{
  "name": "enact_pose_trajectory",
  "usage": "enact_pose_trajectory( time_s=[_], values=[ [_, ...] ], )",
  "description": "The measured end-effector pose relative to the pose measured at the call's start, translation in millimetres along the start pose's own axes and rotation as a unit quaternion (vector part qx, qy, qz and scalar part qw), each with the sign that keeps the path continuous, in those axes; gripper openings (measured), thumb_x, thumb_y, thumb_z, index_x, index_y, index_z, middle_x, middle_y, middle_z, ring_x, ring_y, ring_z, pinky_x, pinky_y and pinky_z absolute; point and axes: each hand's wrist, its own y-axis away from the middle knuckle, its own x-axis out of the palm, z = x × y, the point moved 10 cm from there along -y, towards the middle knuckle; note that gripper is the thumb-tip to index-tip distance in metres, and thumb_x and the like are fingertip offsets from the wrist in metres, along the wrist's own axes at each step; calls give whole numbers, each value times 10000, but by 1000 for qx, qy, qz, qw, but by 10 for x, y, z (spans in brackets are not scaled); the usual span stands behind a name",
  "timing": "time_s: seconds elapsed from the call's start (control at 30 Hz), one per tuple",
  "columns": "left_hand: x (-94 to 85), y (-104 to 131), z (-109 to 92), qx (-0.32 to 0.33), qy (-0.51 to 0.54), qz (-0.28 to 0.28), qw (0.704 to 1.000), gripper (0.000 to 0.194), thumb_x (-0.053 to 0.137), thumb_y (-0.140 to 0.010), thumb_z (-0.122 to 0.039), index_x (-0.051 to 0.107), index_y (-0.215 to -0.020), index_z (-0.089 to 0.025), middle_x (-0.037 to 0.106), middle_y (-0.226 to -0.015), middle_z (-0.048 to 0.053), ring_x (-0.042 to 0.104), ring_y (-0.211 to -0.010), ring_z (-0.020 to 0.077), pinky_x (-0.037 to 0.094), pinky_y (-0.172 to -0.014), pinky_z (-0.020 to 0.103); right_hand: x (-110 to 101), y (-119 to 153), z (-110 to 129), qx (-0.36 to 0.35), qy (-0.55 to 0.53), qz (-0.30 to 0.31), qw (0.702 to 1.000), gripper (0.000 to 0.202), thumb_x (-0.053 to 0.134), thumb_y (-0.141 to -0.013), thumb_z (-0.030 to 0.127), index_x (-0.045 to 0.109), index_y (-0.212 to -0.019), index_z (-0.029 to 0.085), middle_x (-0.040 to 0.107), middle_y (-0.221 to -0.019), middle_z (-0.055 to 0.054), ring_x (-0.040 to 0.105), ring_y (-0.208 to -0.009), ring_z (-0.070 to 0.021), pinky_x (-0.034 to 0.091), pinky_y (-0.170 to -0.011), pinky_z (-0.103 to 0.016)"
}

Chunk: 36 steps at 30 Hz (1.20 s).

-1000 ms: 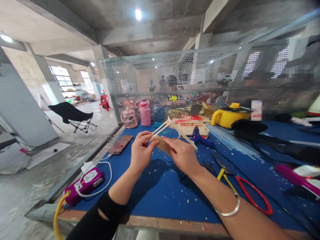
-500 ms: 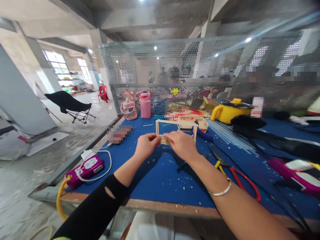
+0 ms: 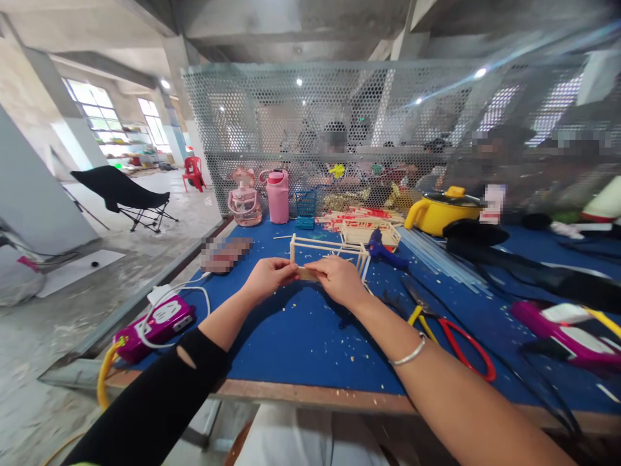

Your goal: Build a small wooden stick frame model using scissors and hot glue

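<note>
A small frame of thin wooden sticks point(image 3: 326, 244) is held between my two hands above the blue tabletop point(image 3: 301, 349). My left hand point(image 3: 268, 279) pinches its lower left corner between thumb and fingers. On the near lower side, my right hand point(image 3: 339, 279) grips it, and the palm hides part of the frame. Just behind lies a tray-like piece of similar sticks point(image 3: 383, 234). A blue glue gun point(image 3: 383, 249) rests to the right of the frame. Closer to my right forearm are pliers with yellow and red handles point(image 3: 468, 343).
Purple power strips lie left point(image 3: 155, 327) and right point(image 3: 567, 336). Pink bottles point(image 3: 278, 197), red-tipped sticks point(image 3: 356, 217), clear glue sticks point(image 3: 441, 262) and a yellow pot point(image 3: 444, 212) line the back, before a perforated metal screen point(image 3: 262, 116). People are beyond it. Wood scraps dot the table.
The whole view has shifted slightly, so my hands and the frame appear a little further left. The frame has tilted, showing its near lower side more edge-on. Both hands keep their hold.
</note>
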Motion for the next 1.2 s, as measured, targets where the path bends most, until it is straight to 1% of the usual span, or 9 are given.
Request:
enact_pose_trajectory(
  time_s=[0.13,0.57,0.7,0.8,0.87,0.93,1.03,1.1,1.2],
  values=[
    [-111,14,75,-6,-12,-6,1000,368,742,-614,-455,711,-751,-115,691,-645,51,563,-530,105,425,-552,232,126,-21,36,10,-10,11,1000,259,480,-899,232,710,-1014,264,742,-950,-3,629,-851,-176,426,-738,-265],
    [-68,46,82,-5,-49,-7,999,275,729,-611,-391,680,-651,-124,663,-574,30,527,-494,105,380,-500,221,165,-29,15,3,-41,10,999,224,536,-855,204,744,-917,258,758,-884,-11,683,-831,-183,474,-730,-267],
    [-182,33,37,1,-27,-50,998,361,676,-672,-461,672,-789,-120,623,-551,2,490,-456,85,374,-477,211,-270,62,157,-23,-45,-68,996,229,518,-879,257,708,-999,214,739,-984,-38,653,-933,-178,464,-839,-284],
    [-261,32,-8,-1,-5,-65,998,416,662,-674,-514,655,-817,-123,537,-476,-41,415,-399,68,315,-415,194,-1043,216,61,-7,-72,-282,957,227,499,-887,308,696,-915,198,730,-905,-48,648,-854,-164,474,-819,-293],
    [-287,35,-20,-6,9,-64,998,429,678,-647,-533,639,-779,-127,487,-439,-59,377,-375,60,279,-390,189,-1426,325,-221,69,-120,-383,913,229,498,-879,344,672,-878,194,707,-789,-36,631,-708,-153,491,-697,-287],
    [-294,38,-28,-8,22,-60,998,434,691,-626,-544,624,-746,-132,470,-432,-65,365,-368,55,268,-386,185,-1498,298,-471,136,-169,-341,915,251,482,-871,369,649,-871,182,676,-699,-25,601,-599,-145,476,-579,-269],
    [-280,39,-33,-8,37,-51,998,438,696,-612,-555,607,-721,-140,472,-442,-66,369,-372,51,269,-390,183,-1175,395,-582,189,-97,-110,971,244,498,-835,379,657,-832,195,684,-713,-39,616,-621,-173,481,-583,-290],
    [-263,35,-32,-8,43,-45,998,436,697,-611,-555,602,-715,-143,478,-450,-65,379,-378,52,275,-395,184,-903,781,-626,213,16,13,977,271,537,-795,411,682,-926,222,719,-897,-80,659,-807,-247,511,-723,-371],
    [-241,28,-28,-3,48,-39,998,421,701,-619,-541,598,-724,-147,484,-457,-65,392,-388,54,289,-401,183,-663,1533,-772,252,148,66,954,565,565,-740,501,588,-1237,235,526,-1358,-143,483,-1230,-374,429,-941,-539]
  ],
)
